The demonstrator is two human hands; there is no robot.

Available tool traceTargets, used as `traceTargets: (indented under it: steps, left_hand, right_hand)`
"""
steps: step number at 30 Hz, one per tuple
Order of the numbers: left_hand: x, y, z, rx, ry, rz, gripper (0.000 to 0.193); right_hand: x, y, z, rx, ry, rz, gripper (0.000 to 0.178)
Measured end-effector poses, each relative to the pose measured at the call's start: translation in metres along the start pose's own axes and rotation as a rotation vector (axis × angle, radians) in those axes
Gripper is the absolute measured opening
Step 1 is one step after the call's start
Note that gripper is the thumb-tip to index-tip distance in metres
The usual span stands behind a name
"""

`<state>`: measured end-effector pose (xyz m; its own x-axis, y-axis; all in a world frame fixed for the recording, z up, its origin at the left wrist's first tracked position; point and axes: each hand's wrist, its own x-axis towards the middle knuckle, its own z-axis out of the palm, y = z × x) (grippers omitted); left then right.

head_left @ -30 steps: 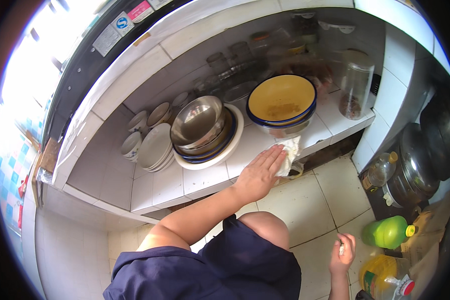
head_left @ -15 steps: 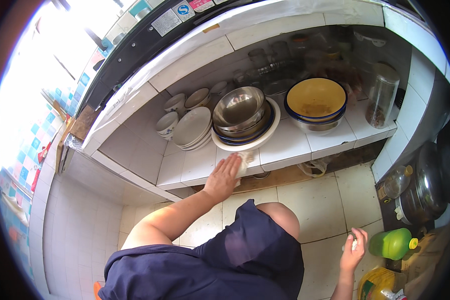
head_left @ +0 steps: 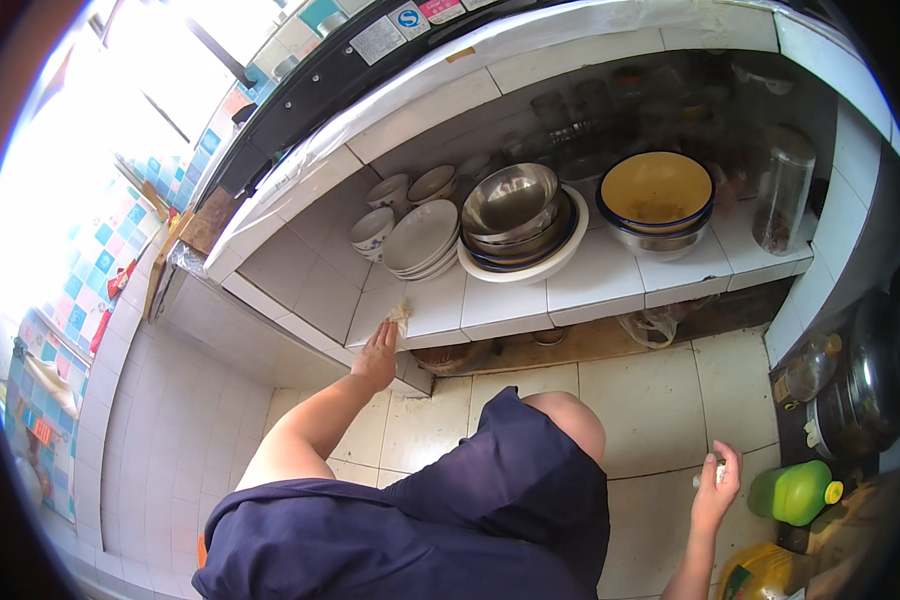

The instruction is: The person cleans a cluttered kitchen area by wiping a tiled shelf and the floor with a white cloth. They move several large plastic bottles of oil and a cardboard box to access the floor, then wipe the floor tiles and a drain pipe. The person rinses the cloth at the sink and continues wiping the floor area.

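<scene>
My left hand (head_left: 375,358) presses a pale crumpled cloth (head_left: 400,317) to the front edge of the white tiled shelf (head_left: 500,312), at its left end. Just behind the cloth is a stack of white plates (head_left: 422,238), with patterned cups (head_left: 373,229) beside it. Further right, steel bowls (head_left: 511,203) nest in a white basin (head_left: 530,270). Low at the right, my right hand (head_left: 712,492) hovers over the floor, fingers curled round a small whitish thing, mostly hidden.
Yellow enamel bowls (head_left: 656,190) and a tall clear jar (head_left: 784,190) stand on the shelf's right part. Near my right hand are a green bottle (head_left: 792,492) and a yellow oil jug (head_left: 758,574). Dark pots (head_left: 850,370) line the right side.
My left hand has slid the cloth leftward along the shelf's front edge, from below the basin to the left end. My right hand stays nearly in place. The view has shifted slightly.
</scene>
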<state>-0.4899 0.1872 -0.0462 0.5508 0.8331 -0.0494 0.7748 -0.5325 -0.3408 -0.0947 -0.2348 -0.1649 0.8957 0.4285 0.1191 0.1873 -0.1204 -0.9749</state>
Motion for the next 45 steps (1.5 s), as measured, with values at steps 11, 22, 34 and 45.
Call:
traceTargets:
  steps: [11,22,34,45]
  left_hand:
    - [0.003,-0.004,0.025,-0.428,0.186,-0.099,0.052]
    - [-0.006,-0.001,0.013,-0.386,0.353,-0.131,0.049]
    - [-0.028,-0.090,-0.002,-1.528,0.589,-0.886,0.037]
    - [0.053,-0.015,0.033,-0.479,0.275,-0.310,0.058]
  right_hand:
    - [0.014,-0.039,0.061,0.113,-0.347,0.103,0.012]
    - [0.047,-0.211,0.257,-0.006,-0.818,-0.413,0.018]
    - [0.066,-0.165,0.312,-0.496,-0.769,-0.857,0.034]
    - [0.062,-0.167,0.314,-0.448,-0.771,-0.818,0.032]
